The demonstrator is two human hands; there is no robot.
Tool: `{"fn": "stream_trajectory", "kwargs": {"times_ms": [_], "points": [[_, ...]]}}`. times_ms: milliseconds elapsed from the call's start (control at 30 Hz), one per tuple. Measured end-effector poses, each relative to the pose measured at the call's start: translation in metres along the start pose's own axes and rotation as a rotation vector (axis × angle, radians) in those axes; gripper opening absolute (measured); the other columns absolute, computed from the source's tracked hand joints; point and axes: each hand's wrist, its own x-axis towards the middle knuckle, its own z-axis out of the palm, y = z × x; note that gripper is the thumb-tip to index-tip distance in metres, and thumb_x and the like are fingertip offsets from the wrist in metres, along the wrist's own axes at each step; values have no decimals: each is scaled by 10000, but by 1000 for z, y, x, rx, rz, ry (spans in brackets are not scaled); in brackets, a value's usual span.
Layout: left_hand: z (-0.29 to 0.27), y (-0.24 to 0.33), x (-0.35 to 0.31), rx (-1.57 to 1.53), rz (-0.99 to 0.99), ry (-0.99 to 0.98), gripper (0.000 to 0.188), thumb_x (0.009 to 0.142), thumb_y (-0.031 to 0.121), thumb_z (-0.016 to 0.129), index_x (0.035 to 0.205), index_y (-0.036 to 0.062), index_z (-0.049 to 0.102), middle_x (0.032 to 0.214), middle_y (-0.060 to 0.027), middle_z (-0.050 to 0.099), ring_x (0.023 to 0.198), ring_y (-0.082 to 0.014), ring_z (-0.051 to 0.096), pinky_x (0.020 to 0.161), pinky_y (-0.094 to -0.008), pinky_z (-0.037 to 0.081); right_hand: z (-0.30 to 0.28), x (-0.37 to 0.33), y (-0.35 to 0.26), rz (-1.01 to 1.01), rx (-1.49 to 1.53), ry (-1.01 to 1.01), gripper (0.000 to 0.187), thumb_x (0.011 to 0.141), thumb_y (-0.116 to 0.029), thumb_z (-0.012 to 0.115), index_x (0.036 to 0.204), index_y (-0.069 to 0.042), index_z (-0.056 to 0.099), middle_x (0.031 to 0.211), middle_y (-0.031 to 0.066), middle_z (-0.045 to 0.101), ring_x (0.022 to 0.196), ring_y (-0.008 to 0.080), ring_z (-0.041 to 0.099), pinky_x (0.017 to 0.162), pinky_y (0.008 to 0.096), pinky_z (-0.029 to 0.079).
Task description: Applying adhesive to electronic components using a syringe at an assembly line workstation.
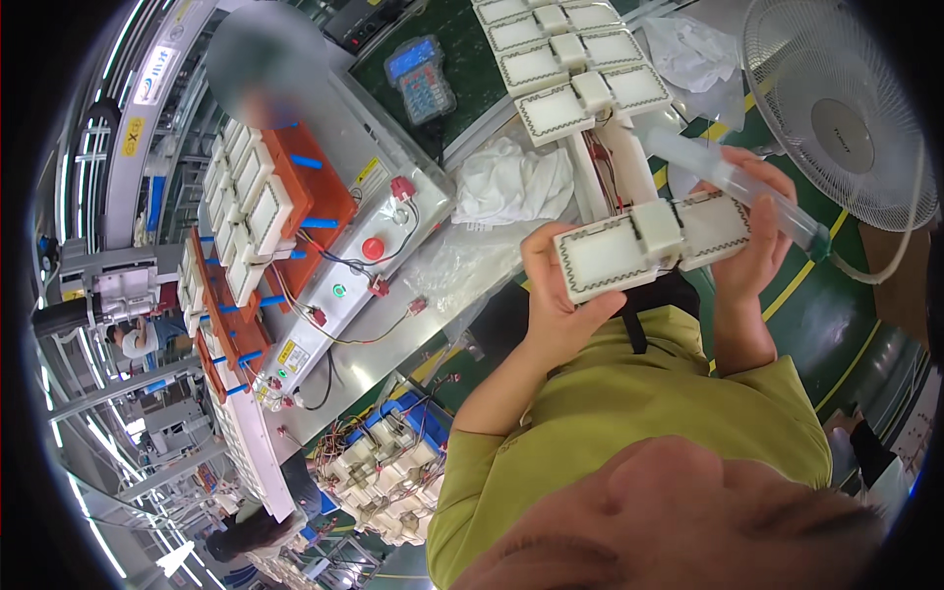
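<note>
My left hand (pixel 562 295) is closed on the left end of a white two-panel part (pixel 608 261), thumb along its near edge. The part has two flat rectangular plates with dark zigzag borders, joined by a raised white block. My right hand (pixel 757 231) grips a clear tube (pixel 728 175) with a green end, held slantwise, and also supports the part's right plate. Just beyond the part lies an open white channel (pixel 588 177) with red and dark wires inside. Past it stretches a row of similar white two-panel parts (pixel 551 110).
A white cloth (pixel 511 182) and clear plastic film lie left of the channel. A mesh fan (pixel 841 138) stands at right. Orange fixtures (pixel 320 187) hold white parts beside a metal control box (pixel 344 285) with a red button. A blue bin (pixel 423 418) holds wired parts.
</note>
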Motion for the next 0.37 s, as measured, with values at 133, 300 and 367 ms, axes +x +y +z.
{"fn": "stream_trajectory", "kwargs": {"times_ms": [133,300,367], "points": [[1,8,26,-80,-144,-74,669,777,-26,685,1258,77,232,1191,-134,507,1089,-191,535,916,-321,440,-19,12,-4,-70,-11,48,316,949,-176,428,1140,74,459,1162,294,514,879,281,607,785,394,515],[-15,-4,61,-76,-52,11,657,787,-9,684,1261,83,240,1191,-156,523,1097,-216,539,920,-331,446,-40,35,-1,-230,-122,161,325,960,-160,406,1176,79,452,1173,294,511,1018,337,590,873,464,511],[-22,2,65,-45,-103,72,642,789,33,703,1260,84,270,1199,-161,522,1101,-227,540,946,-333,427,-52,39,-1,-238,-152,180,343,961,-175,415,1192,78,447,1175,296,509,1017,335,590,873,455,510]]}}
